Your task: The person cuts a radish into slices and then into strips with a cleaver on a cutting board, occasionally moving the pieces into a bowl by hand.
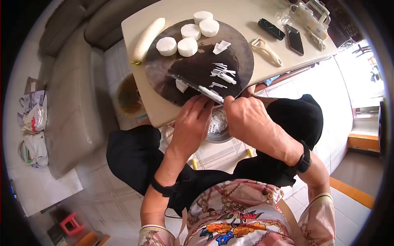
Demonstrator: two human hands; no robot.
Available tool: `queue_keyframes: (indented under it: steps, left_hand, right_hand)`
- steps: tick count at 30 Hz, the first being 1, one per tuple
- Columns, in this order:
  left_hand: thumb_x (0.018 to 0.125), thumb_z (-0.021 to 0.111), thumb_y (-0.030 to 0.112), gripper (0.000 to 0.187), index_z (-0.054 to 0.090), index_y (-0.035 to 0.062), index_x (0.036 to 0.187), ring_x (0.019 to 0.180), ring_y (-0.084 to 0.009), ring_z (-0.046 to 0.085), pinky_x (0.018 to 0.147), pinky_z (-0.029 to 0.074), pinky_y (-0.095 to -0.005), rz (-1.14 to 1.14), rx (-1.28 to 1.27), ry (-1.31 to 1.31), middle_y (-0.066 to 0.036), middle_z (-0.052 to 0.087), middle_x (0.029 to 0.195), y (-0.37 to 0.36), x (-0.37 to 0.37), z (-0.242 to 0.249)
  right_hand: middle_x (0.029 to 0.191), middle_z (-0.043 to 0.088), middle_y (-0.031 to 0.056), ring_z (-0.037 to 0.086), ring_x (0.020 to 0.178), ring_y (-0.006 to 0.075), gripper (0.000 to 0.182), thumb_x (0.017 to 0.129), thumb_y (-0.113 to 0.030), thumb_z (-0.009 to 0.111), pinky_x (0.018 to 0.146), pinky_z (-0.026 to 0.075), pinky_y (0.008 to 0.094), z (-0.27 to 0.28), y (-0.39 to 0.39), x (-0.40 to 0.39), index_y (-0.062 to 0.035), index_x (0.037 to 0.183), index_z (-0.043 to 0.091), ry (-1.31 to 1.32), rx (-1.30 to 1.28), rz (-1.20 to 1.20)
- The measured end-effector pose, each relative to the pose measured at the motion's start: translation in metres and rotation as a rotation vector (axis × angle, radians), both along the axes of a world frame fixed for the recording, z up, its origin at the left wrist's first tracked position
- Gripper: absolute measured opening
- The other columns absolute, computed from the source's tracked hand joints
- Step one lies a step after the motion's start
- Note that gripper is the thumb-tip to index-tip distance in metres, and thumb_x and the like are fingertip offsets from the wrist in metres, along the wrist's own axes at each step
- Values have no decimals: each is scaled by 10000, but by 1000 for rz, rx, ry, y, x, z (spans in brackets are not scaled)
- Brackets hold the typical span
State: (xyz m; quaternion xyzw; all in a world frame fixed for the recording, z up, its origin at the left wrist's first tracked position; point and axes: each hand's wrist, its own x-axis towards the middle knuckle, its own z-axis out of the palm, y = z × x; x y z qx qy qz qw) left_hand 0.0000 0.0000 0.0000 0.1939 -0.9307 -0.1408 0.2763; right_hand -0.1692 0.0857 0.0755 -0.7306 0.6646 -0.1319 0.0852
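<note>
A knife [197,88] points away from me at a slant over the dark round cutting board [164,76], thin white strips along its blade. My right hand [248,117] is wrapped round its handle end at the board's near edge. Beside it, my left hand [191,123] reaches to the blade with fingers stretched forward; its fingertips are partly hidden. Directly below both hands, a bowl [223,138] holds white shreds. On the board lie white shreds [223,73], thin slices [221,47], a small white piece [181,85] and several thick peeled radish rounds [187,47].
A whole white radish [150,39] lies on the table [137,18] left of the board. To the right are a peeler [266,52], a phone [294,40], a black case [271,29] and plastic bags [308,18]. A grey sofa [76,94] stands at left.
</note>
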Motion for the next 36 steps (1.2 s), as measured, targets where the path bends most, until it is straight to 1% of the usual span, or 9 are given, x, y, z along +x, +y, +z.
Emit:
queue_keyframes:
  steps: [6,10,13,16,19,27,30,33,36]
  left_hand:
    - [783,663,-11,371,659,-48,1152,1117,-352,579,958,499,-429,3,11,73,-173,613,1167,4,-2,1]
    - [773,654,-23,359,667,-54,1130,1096,-358,587,946,502,-431,1,10,59,-181,616,1134,2,-3,3]
    - [771,651,-27,351,668,-58,1120,1094,-363,588,943,503,-432,-3,30,41,-182,616,1125,4,-3,8]
    - [775,647,-28,344,667,-58,1117,1093,-362,588,941,503,-433,-7,35,26,-179,616,1123,4,-2,8]
    - [780,645,-31,337,666,-60,1115,1096,-357,589,945,504,-432,-11,31,52,-179,616,1131,5,-3,8]
    - [775,643,-50,339,660,-85,1112,1123,-358,588,970,504,-427,-20,11,87,-198,616,1157,1,1,2]
    - [836,642,-59,267,674,-75,1101,1073,-388,625,913,532,-450,-24,9,96,-198,640,1107,2,-1,6]
    - [833,639,-67,262,674,-76,1093,1075,-387,624,904,531,-451,-24,8,100,-198,635,1121,2,0,5]
    - [776,635,-57,365,654,-81,1139,1136,-362,578,976,497,-437,-33,57,53,-188,604,1181,3,1,2]
  right_hand:
    - [581,554,219,615,596,421,96,760,38,587,561,492,493,4,13,-4,34,809,505,-114,-8,-12]
    - [593,564,214,615,594,420,102,752,40,587,560,492,488,9,21,1,39,821,511,-25,161,-71]
    - [592,565,207,612,587,419,107,737,44,588,554,488,484,9,22,4,48,813,512,55,133,-48]
    - [597,574,213,619,597,422,96,730,42,582,566,492,486,5,14,8,52,798,515,-37,110,-59]
    - [592,613,217,677,571,353,80,721,20,594,524,538,430,0,5,8,74,762,553,17,-71,1]
    - [598,604,237,650,567,414,75,713,29,583,534,515,490,5,27,3,56,751,524,-42,15,-52]
    - [584,595,226,643,550,411,74,712,30,583,522,513,481,8,31,4,49,747,520,-42,72,-69]
    - [580,552,209,613,592,418,99,743,56,589,539,479,477,9,28,6,40,776,496,-15,112,-92]
    - [589,569,216,622,592,425,93,734,47,583,553,494,484,6,15,7,45,775,499,-74,8,-34]
